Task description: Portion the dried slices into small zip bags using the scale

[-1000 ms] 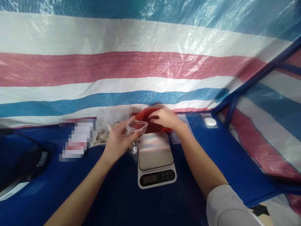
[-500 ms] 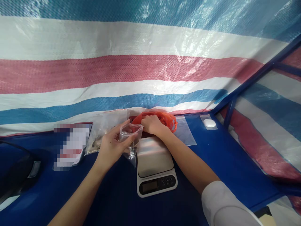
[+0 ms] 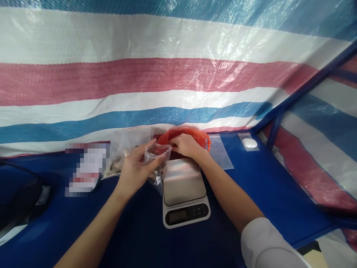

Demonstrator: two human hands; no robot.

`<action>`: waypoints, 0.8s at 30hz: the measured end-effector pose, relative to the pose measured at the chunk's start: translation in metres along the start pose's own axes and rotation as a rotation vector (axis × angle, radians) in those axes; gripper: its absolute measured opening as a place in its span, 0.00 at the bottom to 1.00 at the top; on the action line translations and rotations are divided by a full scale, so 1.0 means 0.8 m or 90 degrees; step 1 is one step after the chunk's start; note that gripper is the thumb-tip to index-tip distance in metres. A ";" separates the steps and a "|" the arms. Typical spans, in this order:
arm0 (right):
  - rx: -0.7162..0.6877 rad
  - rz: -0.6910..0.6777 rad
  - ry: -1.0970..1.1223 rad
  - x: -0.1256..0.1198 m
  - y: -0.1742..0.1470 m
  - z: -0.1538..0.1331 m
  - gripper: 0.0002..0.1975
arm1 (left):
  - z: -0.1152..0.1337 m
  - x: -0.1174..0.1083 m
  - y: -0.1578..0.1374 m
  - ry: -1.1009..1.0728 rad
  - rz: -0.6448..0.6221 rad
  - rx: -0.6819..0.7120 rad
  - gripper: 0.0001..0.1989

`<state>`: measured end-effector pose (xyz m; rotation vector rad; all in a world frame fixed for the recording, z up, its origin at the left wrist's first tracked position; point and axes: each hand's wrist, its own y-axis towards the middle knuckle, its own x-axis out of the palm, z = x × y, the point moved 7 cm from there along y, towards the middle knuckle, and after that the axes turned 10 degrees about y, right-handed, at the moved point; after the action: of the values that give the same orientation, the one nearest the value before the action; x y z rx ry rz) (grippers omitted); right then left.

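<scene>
My left hand (image 3: 136, 167) grips a small clear plastic bag (image 3: 157, 163), its mouth held apart between thumb and fingers. Just right of it, my right hand (image 3: 185, 144) reaches into the mouth of an orange-red plastic bag (image 3: 202, 136). The right fingertips are tucked down inside and hidden, so what they touch does not show. In front of both hands lies a white kitchen scale (image 3: 184, 184) with a bare metal plate and a dark display. Behind my left hand is a larger clear bag (image 3: 114, 163) with brownish pieces in it.
A flat clear bag (image 3: 221, 152) lies right of the orange one. Farther right a white rounded object (image 3: 249, 143) rests on another clear bag. A partly blurred phone-like item (image 3: 86, 169) and a black object (image 3: 22, 201) lie left. Striped sheeting (image 3: 167, 74) hangs behind the blue table.
My right hand has shifted slightly to the right at the orange bag's mouth, its fingers now less curled. My left hand still holds the clear bag. The view has tilted a little.
</scene>
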<state>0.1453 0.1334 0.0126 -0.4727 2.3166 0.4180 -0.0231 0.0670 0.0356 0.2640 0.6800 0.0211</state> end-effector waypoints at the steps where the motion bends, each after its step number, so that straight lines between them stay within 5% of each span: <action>1: -0.021 -0.022 -0.017 0.000 -0.001 -0.002 0.09 | 0.000 0.000 0.000 0.003 0.000 0.002 0.31; 7: -0.070 -0.019 0.008 -0.037 -0.015 -0.015 0.10 | 0.012 0.000 -0.002 0.019 0.001 0.037 0.26; 13: -0.156 -0.014 0.162 -0.075 -0.040 -0.069 0.08 | 0.027 0.015 -0.007 -0.003 -0.031 0.099 0.28; 24: -0.109 -0.125 0.028 -0.040 -0.051 -0.110 0.12 | 0.039 0.025 -0.015 -0.005 -0.059 0.162 0.19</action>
<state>0.1329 0.0670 0.0897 -0.7921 2.2599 0.5154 0.0112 0.0503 0.0431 0.4755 0.6864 -0.1562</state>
